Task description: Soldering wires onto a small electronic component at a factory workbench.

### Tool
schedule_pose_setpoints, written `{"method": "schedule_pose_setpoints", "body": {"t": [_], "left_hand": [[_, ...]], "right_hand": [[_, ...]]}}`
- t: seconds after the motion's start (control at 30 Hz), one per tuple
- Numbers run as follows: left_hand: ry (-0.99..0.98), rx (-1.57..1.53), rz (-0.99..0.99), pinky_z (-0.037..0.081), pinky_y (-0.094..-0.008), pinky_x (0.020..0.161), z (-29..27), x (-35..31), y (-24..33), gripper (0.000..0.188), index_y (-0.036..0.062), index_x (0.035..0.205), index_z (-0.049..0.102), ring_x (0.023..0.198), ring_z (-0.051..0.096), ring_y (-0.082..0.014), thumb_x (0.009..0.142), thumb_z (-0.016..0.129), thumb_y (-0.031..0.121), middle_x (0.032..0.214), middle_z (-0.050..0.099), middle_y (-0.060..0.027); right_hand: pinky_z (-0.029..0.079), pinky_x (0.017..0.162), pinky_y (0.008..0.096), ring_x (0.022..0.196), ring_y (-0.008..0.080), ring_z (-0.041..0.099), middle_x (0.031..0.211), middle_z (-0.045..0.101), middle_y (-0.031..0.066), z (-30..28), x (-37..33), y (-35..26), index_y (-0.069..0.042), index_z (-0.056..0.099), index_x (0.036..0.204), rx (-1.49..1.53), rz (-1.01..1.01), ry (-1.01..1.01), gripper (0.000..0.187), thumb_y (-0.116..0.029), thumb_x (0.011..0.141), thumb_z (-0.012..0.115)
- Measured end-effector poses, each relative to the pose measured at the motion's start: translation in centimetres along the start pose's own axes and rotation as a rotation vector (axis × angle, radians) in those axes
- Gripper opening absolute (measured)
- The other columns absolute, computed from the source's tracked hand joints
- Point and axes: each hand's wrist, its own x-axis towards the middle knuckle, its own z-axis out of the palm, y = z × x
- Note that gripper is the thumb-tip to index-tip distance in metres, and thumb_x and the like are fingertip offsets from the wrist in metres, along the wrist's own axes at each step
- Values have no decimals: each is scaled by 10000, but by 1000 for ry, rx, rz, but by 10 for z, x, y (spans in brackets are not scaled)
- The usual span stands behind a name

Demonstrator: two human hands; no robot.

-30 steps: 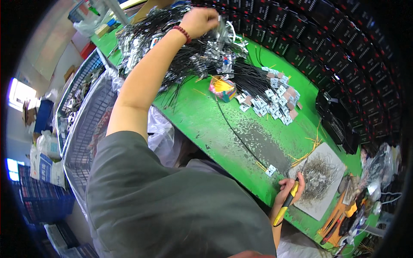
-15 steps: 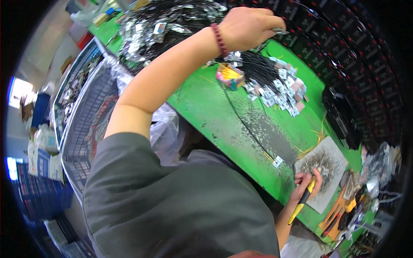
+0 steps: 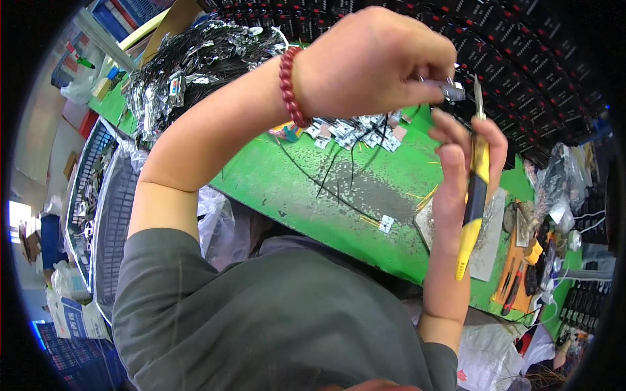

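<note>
My left hand (image 3: 375,62), with a dark red bead bracelet (image 3: 287,85), is raised above the green bench. Its fingers pinch a small shiny metallic piece (image 3: 452,91), and thin black cables hang below it. Close by on the right, my right hand (image 3: 456,156) grips a yellow-and-black handled tool (image 3: 477,195) with a narrow pointed metal tip facing up. That tip is near the metallic piece; I cannot tell if they touch. Under my left hand lies a bundle of black cables with pale square tags (image 3: 358,130). One black cable with a tag (image 3: 386,224) lies apart.
A grey board (image 3: 486,260) sits on the green bench (image 3: 306,195). To its right lie orange-handled tools (image 3: 515,280). Stacked black boxes (image 3: 535,65) line the back. At far left stand grey plastic baskets (image 3: 114,221), near a heap of silvery cables (image 3: 202,72).
My right hand has risen from the grey board toward my left hand, turning the tool tip upward. The left hand has come nearer, lifting the metallic piece with its cables away from the pile.
</note>
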Motion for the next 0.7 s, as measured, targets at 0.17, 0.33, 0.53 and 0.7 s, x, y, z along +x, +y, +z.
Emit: {"method": "schedule_pose_setpoints", "body": {"t": [0.17, 0.33, 0.53, 0.7], "left_hand": [[-148, -231, -184, 455, -233, 538, 14, 0, 19, 157, 15, 864, 622, 595, 579, -116, 741, 675, 98, 677, 615, -62], [-262, -634, -496, 450, -177, 580, 35, -28, 15, 286, -23, 1080, 546, 674, 537, -25, 803, 618, -11, 781, 590, -8], [-132, 53, -232, 468, -279, 540, 53, -39, 6, 135, 14, 854, 617, 575, 571, -193, 726, 657, 27, 690, 574, -96], [-124, 181, -164, 474, -318, 555, 59, -37, 12, 145, 31, 830, 613, 622, 584, -237, 704, 673, 69, 704, 580, -99]], "right_hand": [[492, 667, 221, 724, 128, 607, 850, 626, 94, 2, 7, -8, -49, 410, 1115, 71, -43, 50, 460, -17, 760, 701], [471, 642, 202, 743, 106, 589, 826, 610, 72, -12, -1, 6, -49, 416, 1095, 71, -134, 56, 419, 15, 771, 674], [487, 675, 248, 776, 166, 628, 926, 640, 149, -28, -13, 19, -43, 413, 1074, 55, 210, 184, 343, -45, 820, 643], [489, 701, 250, 772, 157, 629, 874, 647, 136, -29, -21, 28, -44, 404, 1090, 3, 119, 178, 396, -40, 797, 671]]}}
